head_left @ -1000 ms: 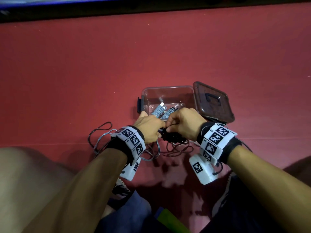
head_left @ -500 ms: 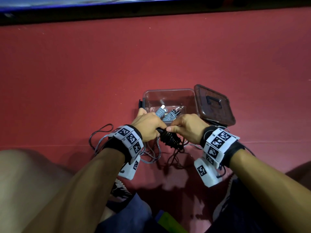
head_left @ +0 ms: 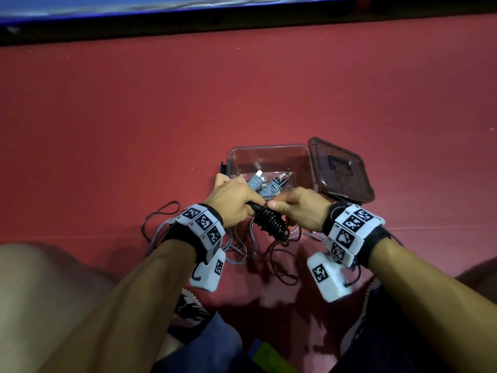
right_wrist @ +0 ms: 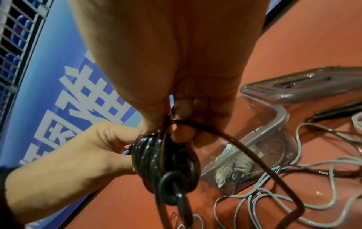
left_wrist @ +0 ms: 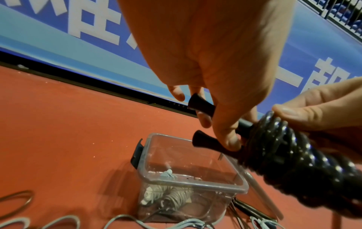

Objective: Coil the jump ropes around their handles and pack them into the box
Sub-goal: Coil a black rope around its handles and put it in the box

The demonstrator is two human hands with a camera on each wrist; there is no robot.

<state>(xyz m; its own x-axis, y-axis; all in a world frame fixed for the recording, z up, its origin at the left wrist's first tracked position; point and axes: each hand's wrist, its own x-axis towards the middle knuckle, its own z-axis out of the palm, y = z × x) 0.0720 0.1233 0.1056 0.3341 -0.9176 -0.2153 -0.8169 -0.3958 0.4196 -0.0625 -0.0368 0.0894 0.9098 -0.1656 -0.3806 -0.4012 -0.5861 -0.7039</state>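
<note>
Black rope (head_left: 271,224): coiled in tight turns round its two black handles (left_wrist: 203,106), held low centre of the head view, just in front of the box. Handle ends stick out of the left hand toward the box in the left wrist view. One uncoiled length (right_wrist: 254,156) arcs from the right hand down to the floor in the right wrist view; loose black loops (head_left: 279,267) lie on the floor under the bundle.

Left hand (head_left: 234,200): fingers curled round the handles at the bare end of the bundle, thumb pressed on them.

Right hand (head_left: 301,208): thumb and fingers pinched on the rope at the top of the coil, just right of the left hand; the two hands nearly touch.

Box (head_left: 234,157): clear plastic, open, standing on the floor at centre frame, just beyond the hands. Dark clip on its left side.

Grey rope (head_left: 262,185): already coiled round its handles, lying inside the box at its near side, white handle tip pointing up.

Lid (head_left: 341,170): dark translucent, with moulded handle, lying tilted just right of the box, touching its right edge.

Grey cord (head_left: 242,249): loose loops spread on the floor below and left of the hands, near the box front; whether it joins the coil in the box cannot be told.

Floor (head_left: 134,117): red, fills most of the head view.

Banner (left_wrist: 58,31): blue with white characters, along the far edge of the floor, top of frame.

Wrist bands (head_left: 204,224): white blocks with black square markers on both wrists.
</note>
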